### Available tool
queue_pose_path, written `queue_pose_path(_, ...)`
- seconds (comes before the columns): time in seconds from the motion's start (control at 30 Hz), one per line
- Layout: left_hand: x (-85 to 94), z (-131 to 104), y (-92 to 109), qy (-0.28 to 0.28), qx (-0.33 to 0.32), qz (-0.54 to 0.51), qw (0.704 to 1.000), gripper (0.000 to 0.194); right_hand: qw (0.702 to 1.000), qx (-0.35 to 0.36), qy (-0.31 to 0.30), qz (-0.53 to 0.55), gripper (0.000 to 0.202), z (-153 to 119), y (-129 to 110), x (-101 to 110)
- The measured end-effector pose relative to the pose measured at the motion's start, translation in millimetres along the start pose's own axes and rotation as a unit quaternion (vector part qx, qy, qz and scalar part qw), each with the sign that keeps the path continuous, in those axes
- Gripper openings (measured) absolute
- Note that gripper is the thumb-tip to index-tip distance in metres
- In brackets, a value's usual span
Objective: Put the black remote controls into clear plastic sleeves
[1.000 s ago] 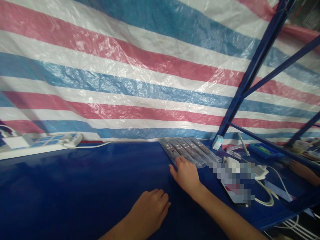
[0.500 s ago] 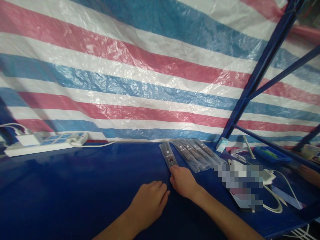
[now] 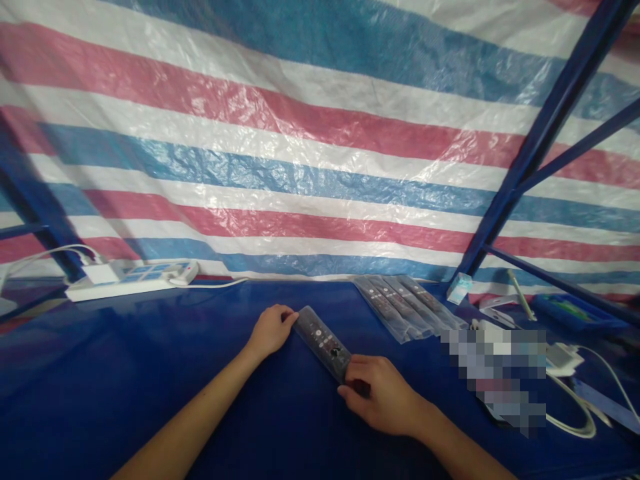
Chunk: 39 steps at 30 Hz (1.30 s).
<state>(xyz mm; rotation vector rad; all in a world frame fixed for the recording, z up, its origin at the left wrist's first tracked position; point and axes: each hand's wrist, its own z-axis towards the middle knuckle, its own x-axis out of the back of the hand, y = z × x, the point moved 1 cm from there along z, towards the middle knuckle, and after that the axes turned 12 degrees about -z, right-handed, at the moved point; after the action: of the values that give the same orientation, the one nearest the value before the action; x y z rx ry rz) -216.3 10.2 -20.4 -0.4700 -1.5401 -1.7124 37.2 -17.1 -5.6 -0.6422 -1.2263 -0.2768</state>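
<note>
Slim dark remote in clear plastic sleeve [image 3: 323, 341] lies apart between your left hand [image 3: 271, 331], pinching its far end, and half-curled right hand [image 3: 387, 395], grip unclear; four sleeved remotes [image 3: 400, 305] lie untouched beyond.

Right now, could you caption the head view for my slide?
Left hand and right hand at opposite ends of a bagged remote, with more remotes on the blue table.

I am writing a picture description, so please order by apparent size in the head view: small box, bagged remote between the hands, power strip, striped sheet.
1. Striped sheet
2. Power strip
3. Bagged remote, nearer the camera, so its real size against the strip is unsure
4. Small box
</note>
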Motion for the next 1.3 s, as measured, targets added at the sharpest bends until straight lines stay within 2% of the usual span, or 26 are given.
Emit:
queue_pose_path(0.17,-3.9,3.2,2.1,0.013,0.016,0.006,1.0,0.023,0.999,-0.003,0.043,-0.008,0.027,-0.3,5.4,-3.1)
queue_pose_path(0.37,-3.2,2.9,1.2,0.042,0.034,0.002,0.999,0.023,0.991,-0.035,0.128,-0.016,0.035,-1.1,15.0,-4.9)
queue_pose_path(0.63,-3.1,9.8,2.8,0.023,0.033,-0.014,0.999,0.019,0.992,-0.045,0.121,-0.005,0.037,-1.5,16.6,-5.2)
queue_pose_path(0.73,-4.0,8.6,6.0,0.048,0.012,-0.007,0.999,0.021,0.989,-0.048,0.139,-0.012,0.038,-2.2,19.0,-4.1)
queue_pose_path(0.87,1.0,4.7,14.6,0.109,-0.009,-0.002,0.994,0.022,0.985,-0.054,0.165,-0.016,0.039,-5.8,25.9,-0.9)
queue_pose_path(0.97,10.3,3.1,28.0,0.14,-0.026,-0.003,0.99,0.022,0.981,-0.061,0.182,-0.013,0.042,-9.8,30.6,2.4)
queue_pose_path(1.07,24.8,2.3,51.6,0.161,-0.077,-0.006,0.984,0.021,0.978,-0.067,0.197,-0.003,0.042,-13.3,32.7,6.0)
queue_pose_path(1.2,48.8,-2.7,98.1,0.148,-0.187,0.018,0.971,0.023,0.975,-0.074,0.211,0.009,0.042,-15.8,32.9,9.6)
queue_pose_path(1.3,63.3,-10.6,135.3,0.119,-0.218,0.066,0.966,0.023,0.972,-0.077,0.222,0.011,0.041,-16.6,32.5,11.5)
